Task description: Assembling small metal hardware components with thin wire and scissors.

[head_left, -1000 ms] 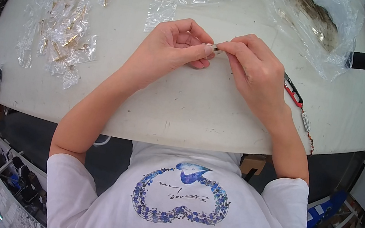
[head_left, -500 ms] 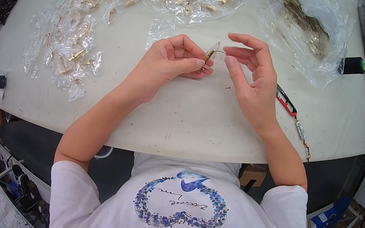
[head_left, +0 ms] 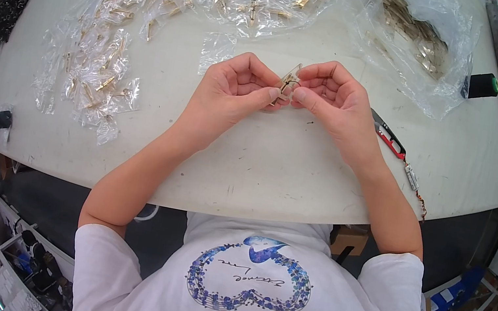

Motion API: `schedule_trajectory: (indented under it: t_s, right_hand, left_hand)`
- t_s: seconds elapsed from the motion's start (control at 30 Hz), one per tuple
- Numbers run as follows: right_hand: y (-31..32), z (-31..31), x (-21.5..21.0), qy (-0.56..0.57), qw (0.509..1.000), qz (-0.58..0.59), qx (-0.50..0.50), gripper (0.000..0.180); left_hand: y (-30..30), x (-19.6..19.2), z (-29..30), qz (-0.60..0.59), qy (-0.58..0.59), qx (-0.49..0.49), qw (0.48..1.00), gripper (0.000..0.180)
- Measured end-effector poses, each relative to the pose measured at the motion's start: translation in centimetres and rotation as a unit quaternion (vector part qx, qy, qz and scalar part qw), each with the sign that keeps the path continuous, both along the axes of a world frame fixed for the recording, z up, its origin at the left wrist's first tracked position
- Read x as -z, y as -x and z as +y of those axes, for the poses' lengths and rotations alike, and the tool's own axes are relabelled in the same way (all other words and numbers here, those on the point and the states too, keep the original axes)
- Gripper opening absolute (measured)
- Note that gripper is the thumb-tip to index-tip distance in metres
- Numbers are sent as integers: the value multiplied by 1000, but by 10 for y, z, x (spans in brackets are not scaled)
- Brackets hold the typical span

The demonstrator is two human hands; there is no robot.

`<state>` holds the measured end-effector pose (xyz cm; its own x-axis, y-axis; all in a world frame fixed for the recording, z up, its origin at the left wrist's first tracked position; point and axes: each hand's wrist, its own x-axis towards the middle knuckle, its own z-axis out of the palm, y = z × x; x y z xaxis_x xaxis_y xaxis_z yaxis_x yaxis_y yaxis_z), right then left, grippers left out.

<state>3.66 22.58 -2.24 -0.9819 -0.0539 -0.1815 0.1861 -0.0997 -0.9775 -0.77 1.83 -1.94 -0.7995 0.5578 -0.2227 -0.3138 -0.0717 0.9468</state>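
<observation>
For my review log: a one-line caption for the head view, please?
Both hands pinch a small bagged gold clasp above a white table.

Small gold-toned metal clip in clear plastic sleeve (head_left: 288, 82), tilted upright, pinched between both hands' fingertips above the white table's middle (fine detail too small to tell).

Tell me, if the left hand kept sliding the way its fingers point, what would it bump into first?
The left hand points across at the right hand. It would first meet the small clear packet with a gold metal piece that both pinch, then the right fingertips just behind it.
</observation>
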Motion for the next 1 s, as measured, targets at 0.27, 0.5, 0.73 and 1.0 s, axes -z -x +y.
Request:
schedule_trajectory:
  t_s: [0.27,0.5,0.73,1.0]
  right_hand:
    - [-9,-14,-2,-9,998,55,31,29]
    - [-9,-15,3,-148,974,174,6,19]
    - [-7,-12,3,-161,982,101,-9,10]
    - [6,6,7,-233,926,293,48,6]
  left_hand:
    - [-4,11,1,50,10,-11,999,12]
    - [-6,10,3,94,87,-3,992,13]
    - [-9,4,6,126,120,2,985,12]
    - [-11,0,6,147,151,36,977,9]
